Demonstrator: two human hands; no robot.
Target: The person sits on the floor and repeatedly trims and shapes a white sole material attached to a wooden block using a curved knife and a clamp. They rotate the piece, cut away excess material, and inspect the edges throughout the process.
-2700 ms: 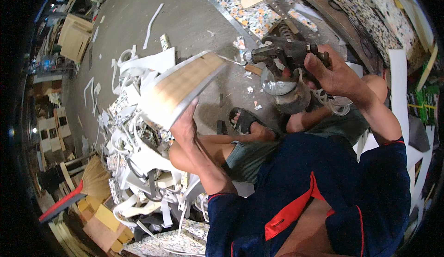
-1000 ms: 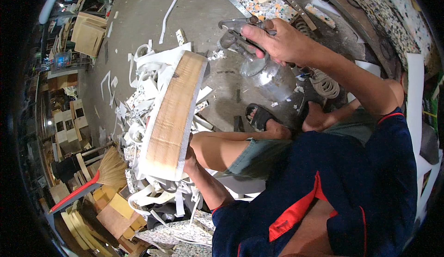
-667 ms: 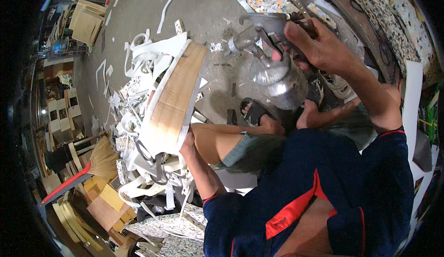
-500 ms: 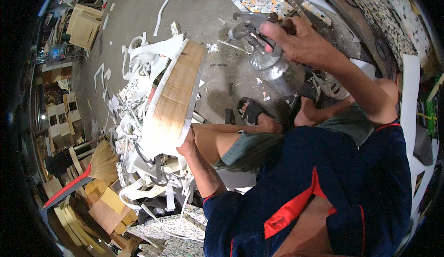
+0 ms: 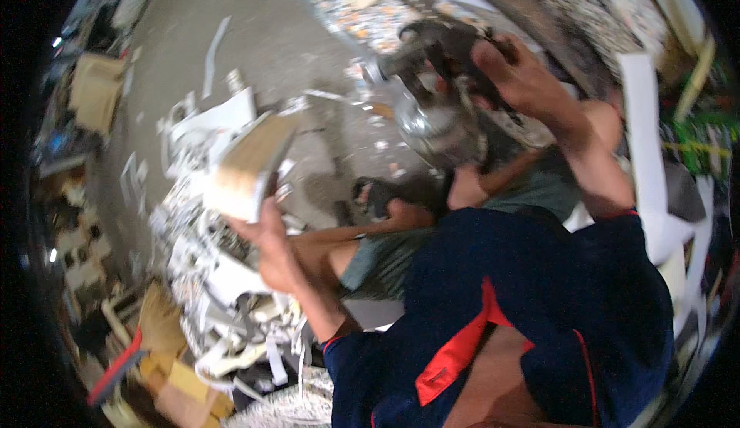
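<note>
Holding board (image 5: 254, 164) and spray gun (image 5: 435, 124), one each.
I see the left hand (image 5: 267, 235) gripping the board's lower end, the right hand (image 5: 528, 77) wrapped around the spray gun.

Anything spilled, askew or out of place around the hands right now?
Yes: a tangled heap of white scraps crowds the person's left leg, and a long pale strip lies apart on the grey floor. No liquid spill is visible; it's too blurred to tell whether the curved pale wooden piece in the left hand is damaged.
</note>
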